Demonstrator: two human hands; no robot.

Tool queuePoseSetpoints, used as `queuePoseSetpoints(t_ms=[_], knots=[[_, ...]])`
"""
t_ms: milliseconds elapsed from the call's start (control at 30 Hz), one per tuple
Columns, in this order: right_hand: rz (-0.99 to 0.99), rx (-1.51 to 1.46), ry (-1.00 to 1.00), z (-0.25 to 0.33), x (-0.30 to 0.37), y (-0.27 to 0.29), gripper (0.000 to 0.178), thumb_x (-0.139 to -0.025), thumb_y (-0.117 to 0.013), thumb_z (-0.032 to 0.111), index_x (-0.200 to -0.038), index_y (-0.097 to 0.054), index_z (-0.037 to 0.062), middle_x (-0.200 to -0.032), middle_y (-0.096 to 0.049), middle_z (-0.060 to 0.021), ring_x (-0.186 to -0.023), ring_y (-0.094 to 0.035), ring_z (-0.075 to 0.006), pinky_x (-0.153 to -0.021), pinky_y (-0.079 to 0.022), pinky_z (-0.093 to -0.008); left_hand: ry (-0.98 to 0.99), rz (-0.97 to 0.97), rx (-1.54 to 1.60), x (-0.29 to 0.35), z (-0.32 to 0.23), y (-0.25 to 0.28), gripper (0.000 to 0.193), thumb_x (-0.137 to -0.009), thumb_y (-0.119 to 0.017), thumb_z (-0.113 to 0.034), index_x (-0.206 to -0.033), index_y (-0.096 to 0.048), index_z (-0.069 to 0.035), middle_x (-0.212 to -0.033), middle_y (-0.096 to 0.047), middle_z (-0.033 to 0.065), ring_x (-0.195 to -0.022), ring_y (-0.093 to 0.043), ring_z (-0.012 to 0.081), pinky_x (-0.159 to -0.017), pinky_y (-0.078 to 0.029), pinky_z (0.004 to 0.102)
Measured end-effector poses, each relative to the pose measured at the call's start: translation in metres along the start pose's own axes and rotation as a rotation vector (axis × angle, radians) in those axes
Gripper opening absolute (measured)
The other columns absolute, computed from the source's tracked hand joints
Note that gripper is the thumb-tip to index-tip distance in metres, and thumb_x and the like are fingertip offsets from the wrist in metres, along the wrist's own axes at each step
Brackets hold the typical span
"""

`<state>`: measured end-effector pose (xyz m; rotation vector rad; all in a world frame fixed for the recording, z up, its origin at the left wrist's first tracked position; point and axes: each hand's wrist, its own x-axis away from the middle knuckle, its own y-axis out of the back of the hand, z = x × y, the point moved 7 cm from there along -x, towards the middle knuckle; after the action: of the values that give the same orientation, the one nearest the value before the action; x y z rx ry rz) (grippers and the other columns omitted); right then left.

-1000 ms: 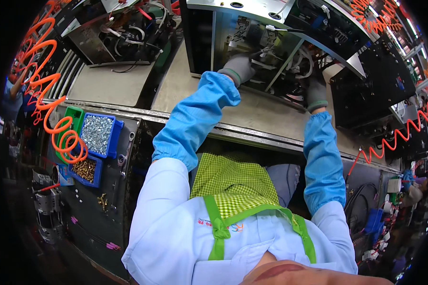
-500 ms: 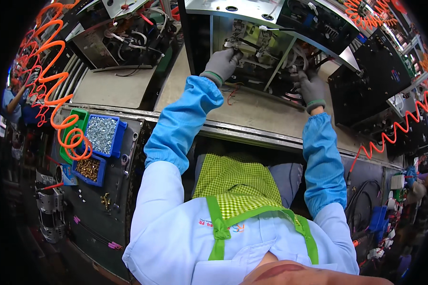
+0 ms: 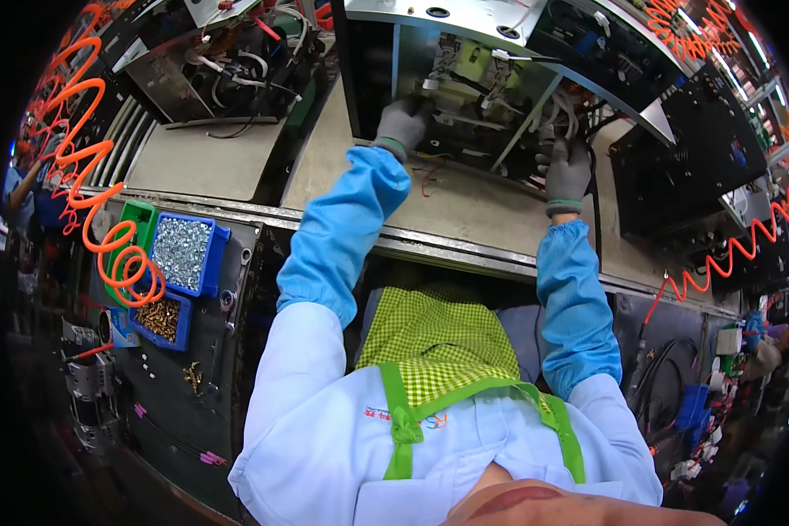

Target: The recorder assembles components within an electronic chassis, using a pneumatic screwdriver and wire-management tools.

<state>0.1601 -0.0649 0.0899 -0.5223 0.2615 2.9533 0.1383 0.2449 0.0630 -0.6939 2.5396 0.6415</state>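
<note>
An open metal equipment cabinet (image 3: 465,145) with wiring inside stands on the bench ahead of me. My left hand (image 3: 401,127), in a grey glove, reaches into its left part, below a small white connector (image 3: 430,85). Those fingertips are blurred and lost against the dark interior. At the cabinet's right compartment is my right hand (image 3: 567,171), also gloved, with its fingers curled in. Whatever they may hold is hidden. White cables (image 3: 563,114) hang just above it, and a black cable (image 3: 594,162) runs down beside it.
Similar units stand at left (image 3: 228,88) and right (image 3: 684,158). Left of me are a blue bin of silvery hardware (image 3: 182,250), a smaller bin of brass-coloured parts (image 3: 159,317) and wrenches (image 3: 228,298). Orange coiled hoses (image 3: 101,175) hang at the left; a red coiled hose (image 3: 736,254) hangs right.
My left hand has moved slightly left and down from the wiring inside the cabinet. My right hand has shifted a little left and down and turned more upright.
</note>
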Motion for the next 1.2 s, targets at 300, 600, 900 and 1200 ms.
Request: queuePoseSetpoints(t_ms=[300,600,900,1200], knots=[[-0.011,0.119,0.015,0.004,-0.005,-0.006,0.029,-0.092,-0.052,0.026,-0.103,-0.054,-0.0008,-0.072,-0.064,-0.0107,-0.057,-0.065,-0.018,-0.047,-0.049,-0.0292,0.019,0.281,-0.66,-0.022,-0.005,-0.021,0.029,-0.087,-0.049,-0.03,-0.092,-0.067,-0.008,-0.088,-0.065,0.02,-0.084,-0.063,0.0383,-0.073,-0.051,0.0468],[-0.052,0.141,0.029,-0.007,-0.006,0.012,0.036,-0.092,-0.053,0.029,-0.114,-0.053,0.0004,-0.078,-0.065,-0.012,-0.059,-0.065,-0.018,-0.05,-0.05,-0.0299,0.034,0.17,-0.344,-0.031,-0.03,-0.022,0.026,-0.086,-0.054,-0.029,-0.099,-0.067,-0.01,-0.095,-0.066,0.0196,-0.088,-0.064,0.0376,-0.077,-0.051,0.0426],[0.112,-0.079,0.031,-0.046,0.061,0.001,0.04,-0.092,-0.052,0.023,-0.125,-0.048,0.0018,-0.103,-0.061,-0.0115,-0.07,-0.061,-0.0123,-0.058,-0.05,-0.0253,0.113,0.348,-0.311,-0.04,0.032,-0.008,0.04,-0.087,-0.055,-0.04,-0.107,-0.063,-0.007,-0.097,-0.066,0.0184,-0.087,-0.063,0.0335,-0.079,-0.049,0.0393],[0.176,0.14,0.011,-0.123,0.091,0.047,0.026,-0.091,-0.053,0.019,-0.111,-0.056,0.0022,-0.089,-0.063,-0.01,-0.066,-0.058,-0.0119,-0.059,-0.047,-0.0242,0.207,0.196,-0.282,-0.031,-0.008,-0.006,0.047,-0.085,-0.054,-0.048,-0.1,-0.066,-0.005,-0.09,-0.066,0.021,-0.089,-0.063,0.0373,-0.076,-0.05,0.0414]])
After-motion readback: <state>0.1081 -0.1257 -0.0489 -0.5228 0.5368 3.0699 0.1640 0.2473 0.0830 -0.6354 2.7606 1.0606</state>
